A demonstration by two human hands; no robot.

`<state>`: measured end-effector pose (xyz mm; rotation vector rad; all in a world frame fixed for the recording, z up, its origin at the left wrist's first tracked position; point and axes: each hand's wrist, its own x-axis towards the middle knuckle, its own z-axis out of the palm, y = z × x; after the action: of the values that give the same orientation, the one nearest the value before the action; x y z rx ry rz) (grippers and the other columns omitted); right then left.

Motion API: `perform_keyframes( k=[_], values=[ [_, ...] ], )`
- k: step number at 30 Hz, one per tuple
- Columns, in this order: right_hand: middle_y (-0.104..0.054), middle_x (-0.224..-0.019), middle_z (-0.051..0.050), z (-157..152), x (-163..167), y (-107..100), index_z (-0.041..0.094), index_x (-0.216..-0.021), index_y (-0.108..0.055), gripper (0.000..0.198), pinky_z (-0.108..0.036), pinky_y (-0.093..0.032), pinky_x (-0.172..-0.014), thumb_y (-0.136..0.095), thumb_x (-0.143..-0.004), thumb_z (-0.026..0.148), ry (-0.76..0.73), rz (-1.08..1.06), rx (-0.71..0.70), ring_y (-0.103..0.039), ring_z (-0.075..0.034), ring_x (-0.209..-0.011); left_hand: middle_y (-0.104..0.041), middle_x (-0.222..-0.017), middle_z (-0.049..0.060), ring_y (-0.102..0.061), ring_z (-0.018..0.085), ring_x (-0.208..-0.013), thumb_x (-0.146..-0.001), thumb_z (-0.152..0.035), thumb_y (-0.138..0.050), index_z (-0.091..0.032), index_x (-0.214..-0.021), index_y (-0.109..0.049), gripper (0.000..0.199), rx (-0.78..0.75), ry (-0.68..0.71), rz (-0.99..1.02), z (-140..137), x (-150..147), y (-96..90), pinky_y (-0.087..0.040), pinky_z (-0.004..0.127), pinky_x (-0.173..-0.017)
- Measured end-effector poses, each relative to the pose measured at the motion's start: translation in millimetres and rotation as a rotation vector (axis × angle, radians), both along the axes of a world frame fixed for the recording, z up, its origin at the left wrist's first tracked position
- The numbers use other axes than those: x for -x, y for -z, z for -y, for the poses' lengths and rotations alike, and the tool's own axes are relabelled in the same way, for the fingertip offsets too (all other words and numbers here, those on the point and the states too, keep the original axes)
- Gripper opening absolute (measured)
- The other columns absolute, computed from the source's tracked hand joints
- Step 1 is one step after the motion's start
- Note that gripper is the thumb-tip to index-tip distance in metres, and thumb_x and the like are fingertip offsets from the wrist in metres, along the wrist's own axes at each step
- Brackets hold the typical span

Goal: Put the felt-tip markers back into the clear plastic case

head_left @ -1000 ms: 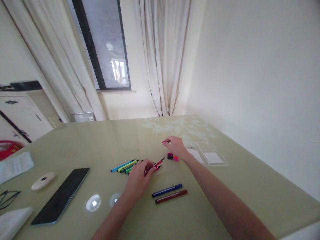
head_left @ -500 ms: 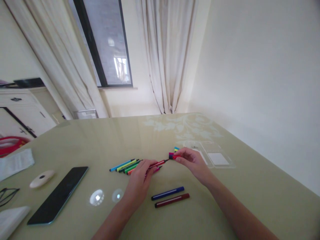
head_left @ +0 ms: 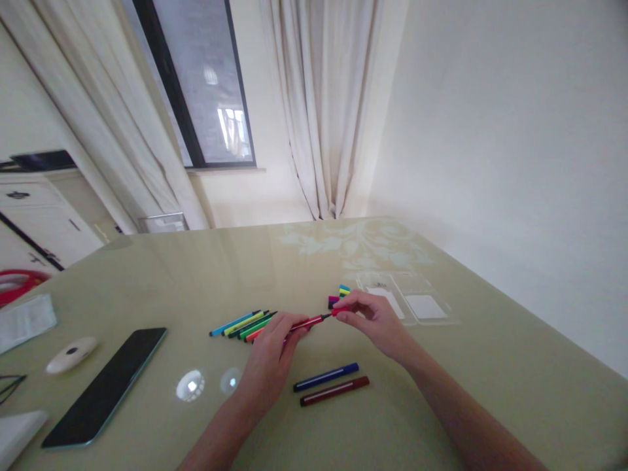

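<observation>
My left hand [head_left: 277, 341] pinches a red marker [head_left: 312, 321] whose dark tip points right. Between the fingertips of my right hand [head_left: 373, 319] is a red cap [head_left: 337, 312], lined up with that tip; whether they touch I cannot tell. Uncapped markers [head_left: 244, 324] in blue, yellow, green and orange lie side by side left of my left hand, partly under it. Loose caps [head_left: 344, 290] sit just behind my right fingers. Nearer to me lie a capped blue marker [head_left: 326, 377] and a capped dark red marker [head_left: 334, 391].
A clear plastic case [head_left: 428, 306] with white cards stands at the right behind my right hand. On the left are a black tablet [head_left: 108, 387], a white oval object [head_left: 72, 355], a cloth-like white item [head_left: 27, 322] and part of a pair of glasses [head_left: 10, 387].
My right hand has lifted the red cap from beside the other caps and brought it to the red marker's tip. The view has shifted slightly.
</observation>
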<state>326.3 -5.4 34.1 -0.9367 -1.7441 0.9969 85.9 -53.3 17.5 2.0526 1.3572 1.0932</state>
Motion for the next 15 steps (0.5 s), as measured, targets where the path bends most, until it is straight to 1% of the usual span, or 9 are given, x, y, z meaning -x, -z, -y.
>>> perform_keyframes(
  k=[5,10,15],
  values=[
    [-0.076,-0.088,-0.003,3,5,3,0.025,-0.094,-0.081,0.015,-0.032,-0.050,-0.081,-0.076,-0.088,0.039,-0.052,0.056,-0.012,-0.067,-0.019,-0.086,-0.073,-0.108,0.004,-0.067,0.020,-0.101,-0.104,-0.032,-0.052,-0.026,-0.114,-0.070,0.022,-0.068,0.022,-0.022,-1,-2,6.9,-0.052,0.032,-0.089],
    [-0.076,-0.086,-0.003,6,8,5,0.025,-0.093,-0.082,0.016,-0.030,-0.049,-0.077,-0.076,-0.088,0.039,-0.046,0.034,0.018,-0.066,-0.019,-0.083,-0.077,-0.108,0.001,-0.070,0.019,-0.099,-0.102,-0.032,-0.056,-0.028,-0.113,-0.073,0.021,-0.160,-0.004,-0.037,1,-2,9.9,-0.055,0.031,-0.090],
    [-0.075,-0.082,-0.003,6,9,9,0.024,-0.091,-0.083,0.018,-0.029,-0.048,-0.070,-0.078,-0.085,0.041,-0.041,0.018,0.039,-0.065,-0.018,-0.077,-0.079,-0.108,0.001,-0.073,0.019,-0.098,-0.102,-0.030,-0.057,-0.028,-0.115,-0.074,0.022,-0.180,-0.022,-0.019,5,-4,14.6,-0.057,0.032,-0.090]
  ],
)
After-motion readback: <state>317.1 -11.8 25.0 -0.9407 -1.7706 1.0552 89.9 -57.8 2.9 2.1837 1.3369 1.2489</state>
